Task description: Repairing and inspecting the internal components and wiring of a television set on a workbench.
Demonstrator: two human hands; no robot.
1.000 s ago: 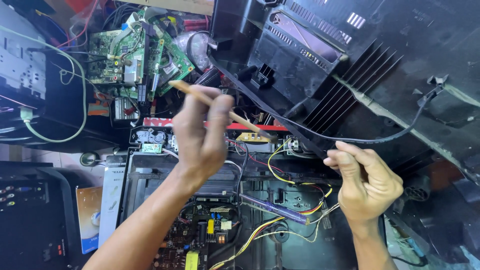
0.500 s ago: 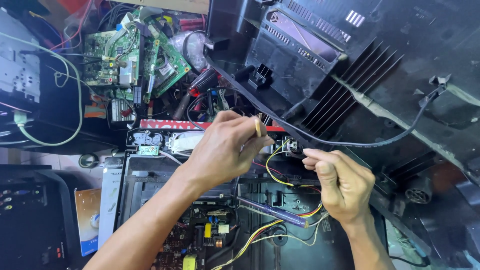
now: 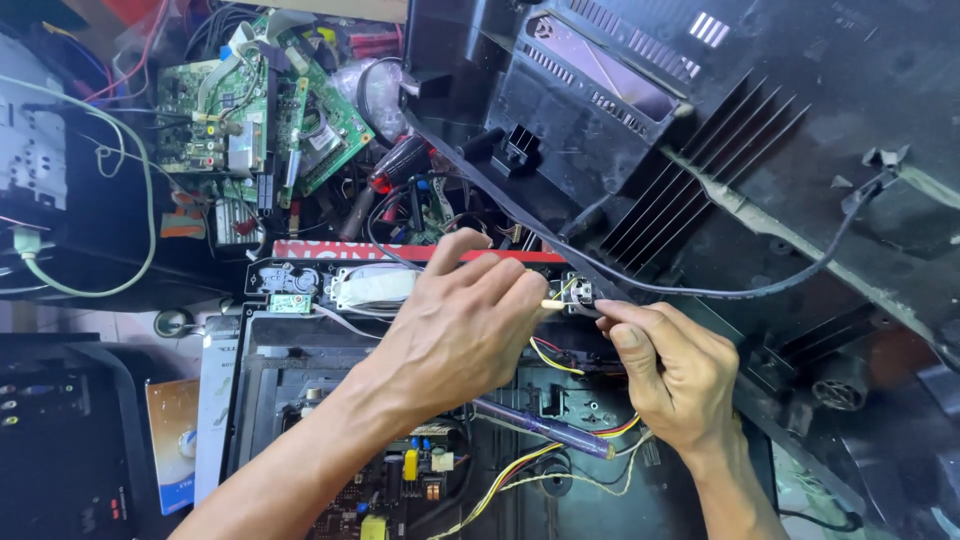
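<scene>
My left hand point(image 3: 460, 320) is closed around a thin wooden stick point(image 3: 551, 303), of which only the pale tip shows past my fingers. That tip touches a small black-and-white connector point(image 3: 579, 293) at the edge of an opened black chassis point(image 3: 262, 350). My right hand point(image 3: 672, 372) comes in from the right. Its thumb and forefinger pinch the same connector from below. Yellow wires point(image 3: 548, 358) run from the connector down into the chassis between my hands.
A large black plastic back cover point(image 3: 700, 120) fills the upper right, with a black cable point(image 3: 770, 290) draped across it. Green circuit boards point(image 3: 250, 120) and a red-handled screwdriver point(image 3: 398, 166) lie at the upper left. A purple tube point(image 3: 545, 428) lies inside the chassis.
My left hand has turned the stick and brought it down from the upper left to the connector. My right hand has moved up and left to meet it.
</scene>
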